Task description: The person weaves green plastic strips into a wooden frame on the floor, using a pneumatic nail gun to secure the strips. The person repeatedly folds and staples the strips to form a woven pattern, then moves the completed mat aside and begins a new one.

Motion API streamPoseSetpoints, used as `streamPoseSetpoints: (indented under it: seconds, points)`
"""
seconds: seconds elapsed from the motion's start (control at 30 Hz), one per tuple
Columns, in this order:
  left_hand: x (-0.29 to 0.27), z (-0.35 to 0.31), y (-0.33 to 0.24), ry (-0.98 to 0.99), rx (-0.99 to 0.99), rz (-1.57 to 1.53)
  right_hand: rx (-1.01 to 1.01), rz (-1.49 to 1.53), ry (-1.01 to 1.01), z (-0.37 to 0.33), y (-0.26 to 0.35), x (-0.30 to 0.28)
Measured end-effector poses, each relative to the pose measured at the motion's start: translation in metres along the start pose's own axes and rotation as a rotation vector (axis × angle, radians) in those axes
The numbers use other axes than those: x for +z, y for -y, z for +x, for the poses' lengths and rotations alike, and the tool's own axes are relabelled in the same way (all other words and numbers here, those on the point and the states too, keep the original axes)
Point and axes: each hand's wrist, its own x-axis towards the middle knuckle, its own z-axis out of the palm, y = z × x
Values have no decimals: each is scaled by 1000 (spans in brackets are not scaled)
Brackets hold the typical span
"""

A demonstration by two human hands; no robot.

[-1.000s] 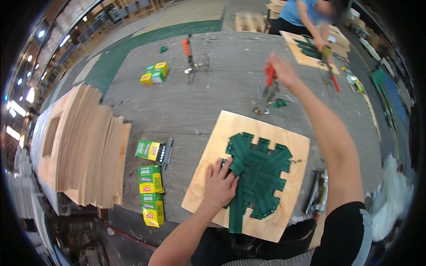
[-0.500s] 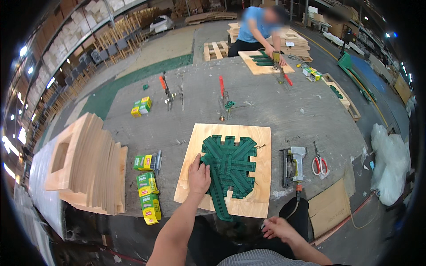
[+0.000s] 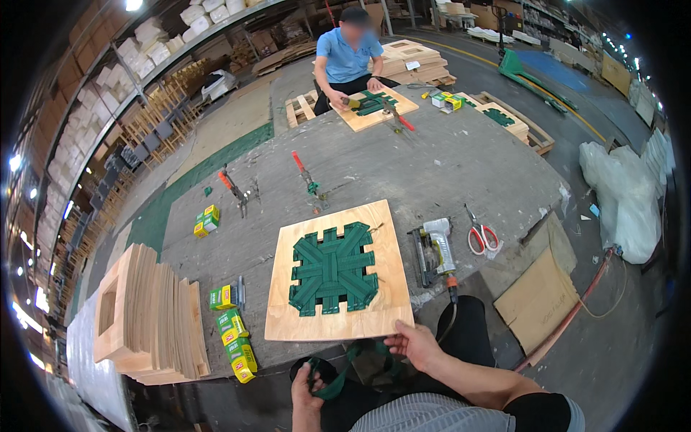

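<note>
A square plywood board lies at the table's near edge, turned slightly. Across the opening at its middle, dark green webbing straps are woven in a criss-cross. Below the board, close to my lap, my left hand is closed on a loose green webbing strip. That strip loops under the board's near edge toward the other hand. At the board's near right corner, my right hand pinches the edge, thumb on top. Whether its fingers also hold the strip is hidden.
Right of the board lie a staple gun with a hose and red-handled scissors. Staple boxes and stacked wooden frames stand left. Red-handled clamps sit farther back. Across the table a person works on another board.
My left hand has come off the webbing on the board and down to my lap with the loose strip. My right hand has risen to the board's corner. The view has turned.
</note>
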Motion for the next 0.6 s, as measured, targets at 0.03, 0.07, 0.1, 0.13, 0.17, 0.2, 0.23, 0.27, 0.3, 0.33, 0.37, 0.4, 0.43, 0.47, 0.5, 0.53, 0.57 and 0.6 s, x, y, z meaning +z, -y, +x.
streamPoseSetpoints:
  seconds: [0.03, 0.07, 0.1, 0.13, 0.17, 0.2, 0.23, 0.27, 0.3, 0.33, 0.37, 0.4, 0.43, 0.47, 0.5, 0.53, 0.57, 0.6]
  points:
    - [-7, 0, -6, 8, -8, -69, -53, 2, 4, -1, 11, 3]
    - [-12, -2, -10, 18, -12, -136, -110, 10, -29, -6, 25, 11]
    - [-1, 1, -7, -68, 90, -150, -168, -19, -27, -3, 37, 9]
    - [6, 3, -16, -82, 108, -221, -226, -47, -28, -2, 48, 6]
    - [11, 7, -30, 60, 61, -260, -273, -47, -45, 0, 59, 7]
    - [24, 12, -36, 123, 89, -270, -320, -49, -67, 2, 69, 9]
    - [33, 12, -40, 175, 110, -280, -367, -52, -91, 2, 77, 10]
    - [68, 8, -38, 148, 193, -257, -393, -18, -128, 4, 80, 5]
    - [92, 0, -41, 126, 303, -239, -424, 20, -137, 7, 85, 6]
    - [89, 13, -47, 240, 253, -222, -457, 57, -149, 10, 89, 8]
    - [78, 22, -69, 335, 237, -203, -462, 100, -122, 14, 89, 20]
    - [75, 29, -83, 443, 205, -182, -481, 139, -108, 17, 92, 29]
    - [84, 32, -83, 433, 189, -163, -500, 175, -127, 19, 92, 30]
    - [84, 32, -86, 393, 198, -147, -523, 201, -112, 19, 91, 40]
    - [84, 32, -91, 359, 213, -132, -552, 228, -90, 18, 89, 55]
    - [85, 31, -96, 324, 234, -117, -580, 255, -62, 17, 88, 72]
    - [103, 30, -79, 247, 219, -131, -554, 192, -20, 17, 82, 71]
    - [112, 24, -61, 225, 170, -87, -519, 135, 31, 17, 73, 72]
